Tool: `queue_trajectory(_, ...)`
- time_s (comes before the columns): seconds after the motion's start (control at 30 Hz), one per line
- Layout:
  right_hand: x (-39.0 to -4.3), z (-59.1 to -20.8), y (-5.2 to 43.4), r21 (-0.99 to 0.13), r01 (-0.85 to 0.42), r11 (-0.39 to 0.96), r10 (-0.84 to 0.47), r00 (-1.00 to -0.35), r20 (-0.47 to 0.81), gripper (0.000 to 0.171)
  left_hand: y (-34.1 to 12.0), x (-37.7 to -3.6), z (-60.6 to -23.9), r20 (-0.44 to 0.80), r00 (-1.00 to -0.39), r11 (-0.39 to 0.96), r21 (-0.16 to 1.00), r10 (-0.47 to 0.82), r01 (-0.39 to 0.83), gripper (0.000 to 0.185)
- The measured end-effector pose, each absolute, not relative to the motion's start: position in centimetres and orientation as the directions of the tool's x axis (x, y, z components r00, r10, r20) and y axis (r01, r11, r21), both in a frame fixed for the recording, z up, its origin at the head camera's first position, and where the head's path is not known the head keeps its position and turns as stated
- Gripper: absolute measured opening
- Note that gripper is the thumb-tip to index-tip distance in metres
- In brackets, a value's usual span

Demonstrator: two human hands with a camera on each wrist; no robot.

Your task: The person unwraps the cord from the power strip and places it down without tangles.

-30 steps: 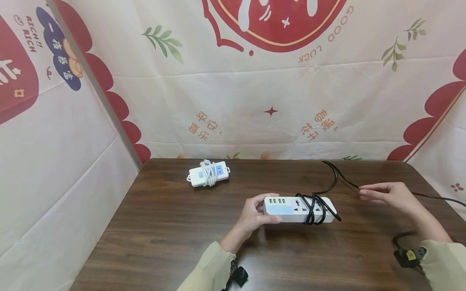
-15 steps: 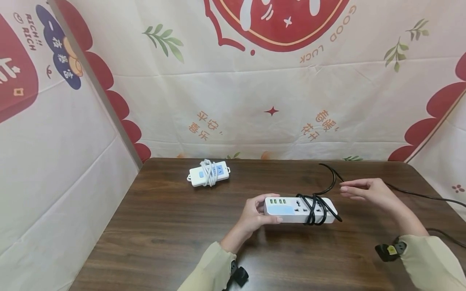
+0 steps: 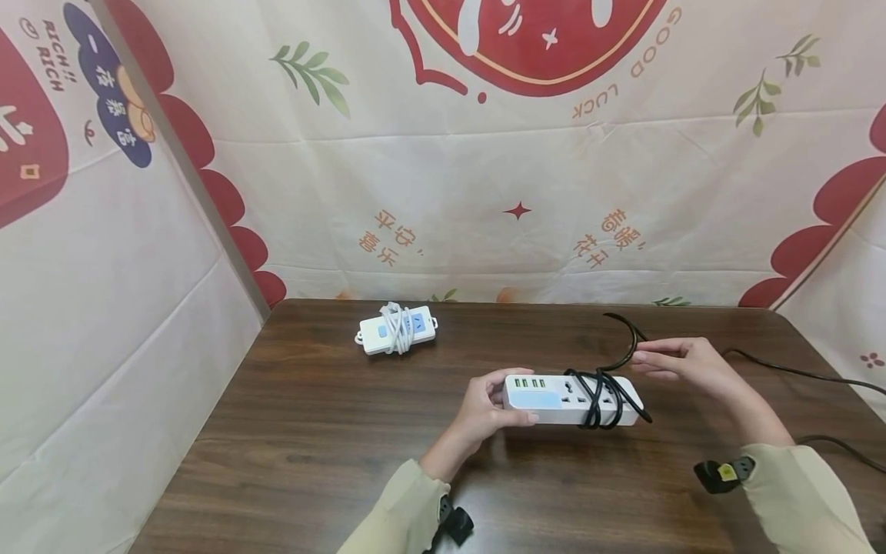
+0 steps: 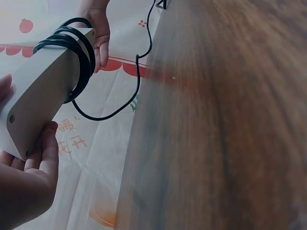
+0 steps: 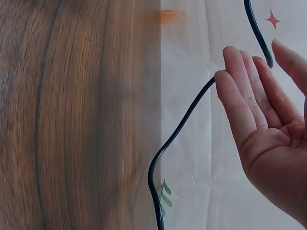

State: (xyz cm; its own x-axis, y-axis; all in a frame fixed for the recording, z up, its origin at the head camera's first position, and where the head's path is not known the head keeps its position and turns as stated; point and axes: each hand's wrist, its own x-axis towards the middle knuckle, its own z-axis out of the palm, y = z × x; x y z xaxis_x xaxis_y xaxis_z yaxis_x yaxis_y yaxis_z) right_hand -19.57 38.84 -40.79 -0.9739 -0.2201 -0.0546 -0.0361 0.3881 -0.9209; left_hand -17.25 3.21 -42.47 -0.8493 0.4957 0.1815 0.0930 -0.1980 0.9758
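My left hand (image 3: 477, 415) grips the left end of a long white power strip (image 3: 533, 398), thumb along its near side. In the head view the strip's sockets and USB ports face up. Turns of black cord (image 3: 594, 400) wrap its right end. From there the loose cord (image 5: 151, 178) loops upward and runs off to the right. My right hand (image 3: 692, 365) is beside this loop, just right of the strip. The right wrist view shows its fingers (image 5: 235, 105) fairly straight, the cord passing behind their tips, the thumb apart from them.
A smaller white power strip (image 3: 374, 336) with white cord wound round it lies at the back left of the brown wooden table (image 3: 311, 431). A printed cloth (image 3: 450, 177) hangs behind the table and along both sides. Black cord (image 3: 841, 446) also trails at the right.
My right hand has moved left along the loose cord, toward the power strip, and the upper loop has shifted slightly left. My left hand and the strip have barely moved.
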Motion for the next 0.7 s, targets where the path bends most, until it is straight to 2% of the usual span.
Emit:
queue_trajectory(0.2,-23.1,-46.8,42.1,-0.903,0.022,0.428,-0.107,-0.991,-0.074,0.054,3.2,-17.2,-42.5,0.161,-0.853,-0.182,0.98,0.496,0.079,0.054)
queue_trajectory(0.3,-23.8,-48.0,42.4,-0.916,0.043,0.399,-0.082,-0.993,-0.082,0.055,3.3,-17.2,-42.5,0.159,-0.856,-0.179,0.981,0.493,0.079,0.055)
queue_trajectory(0.37,-23.3,-46.9,41.4,-0.927,0.049,0.371,-0.089,-0.992,-0.089,0.051,3.3,-17.2,-42.5,0.159,-0.855,-0.179,0.981,0.494,0.079,0.055)
queue_trajectory(0.47,-21.4,-43.3,38.7,-0.946,0.038,0.323,-0.126,-0.989,-0.083,0.044,3.2,-17.1,-42.5,0.158,-0.855,-0.174,0.981,0.494,0.08,0.056)
queue_trajectory(0.63,-18.7,-38.4,35.1,-0.993,0.002,0.122,-0.175,-0.984,-0.023,0.016,3.1,-17.2,-42.6,0.158,-0.859,-0.174,0.981,0.488,0.082,0.054)
queue_trajectory(0.7,-18.4,-37.8,35.0,-0.999,-0.017,0.048,-0.208,-0.978,0.007,0.015,3.1,-17.2,-42.6,0.158,-0.861,-0.179,0.981,0.483,0.08,0.054)
